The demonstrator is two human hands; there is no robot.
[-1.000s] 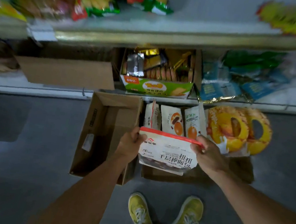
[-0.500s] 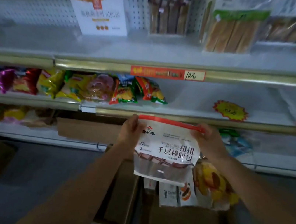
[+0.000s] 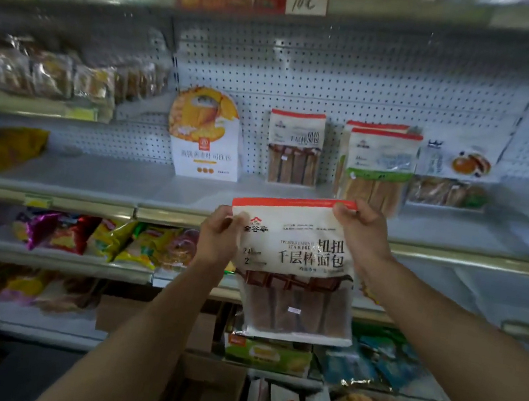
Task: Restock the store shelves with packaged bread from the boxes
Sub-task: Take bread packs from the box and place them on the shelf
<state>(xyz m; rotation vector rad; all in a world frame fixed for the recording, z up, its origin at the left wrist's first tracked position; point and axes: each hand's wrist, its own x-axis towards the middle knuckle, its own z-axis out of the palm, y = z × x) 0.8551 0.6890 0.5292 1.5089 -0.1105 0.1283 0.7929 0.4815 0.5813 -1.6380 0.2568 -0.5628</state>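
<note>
Here the white plastic bread-stick bag with the red top strip (image 3: 294,267) hangs upright in front of the grey metal shelf with the pegboard back (image 3: 120,184), its top edge level with the shelf lip. The left hand (image 3: 218,245) pinches the bag's upper left corner, thumb on the front; the right hand (image 3: 360,233) has its fingers curled over the upper right corner. At 12 o'clock from the bag stands a matching red-topped bag of brown bread sticks (image 3: 294,147), with a green-banded bag of pale bread sticks (image 3: 377,169) at 1 o'clock and a white-and-yellow pineapple-print bread bag (image 3: 205,135) at 11 o'clock.

The risk, as I judge it, lies in the swinging lower half: held only by its top corners, it could catch the shelf lip on the way in, or it could push over the upright bags behind. A slack pinch could also let a corner slip.

Compared with half a second ago, the bag has risen from the snack shelf's height to the shelf above, and the view has tilted up with it.
</note>
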